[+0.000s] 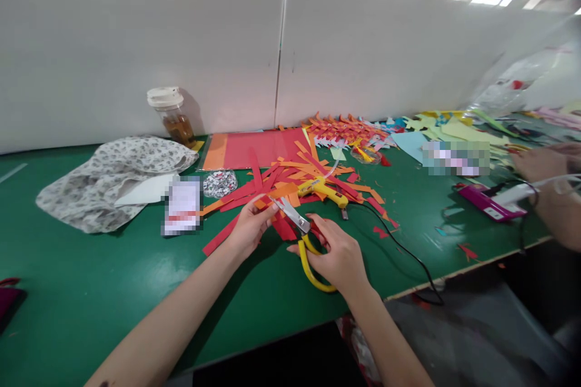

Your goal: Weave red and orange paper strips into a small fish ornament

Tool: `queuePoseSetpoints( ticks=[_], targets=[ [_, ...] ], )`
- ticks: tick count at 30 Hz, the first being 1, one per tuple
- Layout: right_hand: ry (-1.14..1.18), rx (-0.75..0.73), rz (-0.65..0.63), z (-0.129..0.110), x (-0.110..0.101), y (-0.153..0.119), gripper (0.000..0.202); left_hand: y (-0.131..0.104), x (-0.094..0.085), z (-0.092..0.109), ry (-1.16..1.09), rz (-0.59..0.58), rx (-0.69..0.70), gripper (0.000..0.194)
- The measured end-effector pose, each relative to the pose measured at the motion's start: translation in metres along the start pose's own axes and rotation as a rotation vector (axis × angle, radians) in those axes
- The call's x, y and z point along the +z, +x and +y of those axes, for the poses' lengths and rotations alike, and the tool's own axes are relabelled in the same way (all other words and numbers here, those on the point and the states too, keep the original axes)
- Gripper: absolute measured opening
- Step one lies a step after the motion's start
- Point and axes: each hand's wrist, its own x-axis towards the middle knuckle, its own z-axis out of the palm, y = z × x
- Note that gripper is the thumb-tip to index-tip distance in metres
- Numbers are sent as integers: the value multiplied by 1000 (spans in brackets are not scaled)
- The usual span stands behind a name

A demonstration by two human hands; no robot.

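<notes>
My right hand (pixel 338 251) grips a pair of scissors (pixel 312 263) with yellow handles, its fingers at the loops. The metal blades point up and left toward my left hand (pixel 252 224). That hand is closed in a pinch near the blade tips; whatever lies between its fingers is too small to make out. Under and behind both hands spreads a loose pile of red and orange paper strips (pixel 267 184). A yellow hot glue gun (pixel 323 190) lies on the strips, just beyond the scissors.
On the green table (pixel 113 272) are a patterned cloth (pixel 113 175), a lidded drink bottle (pixel 175 118), a bag of googly eyes (pixel 220 183), red and orange sheets (pixel 263 150) and woven paper pieces (pixel 349 130). At right, another person's hand (pixel 544 169) is near a purple glue gun (pixel 492 202).
</notes>
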Motion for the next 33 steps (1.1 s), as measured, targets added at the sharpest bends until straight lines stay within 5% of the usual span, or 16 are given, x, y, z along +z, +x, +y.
queuePoseSetpoints(
  ticks=[33],
  targets=[
    [85,-3,-32,0,-1,0,44,-7,8,3,-34,16,-56,24]
  ],
)
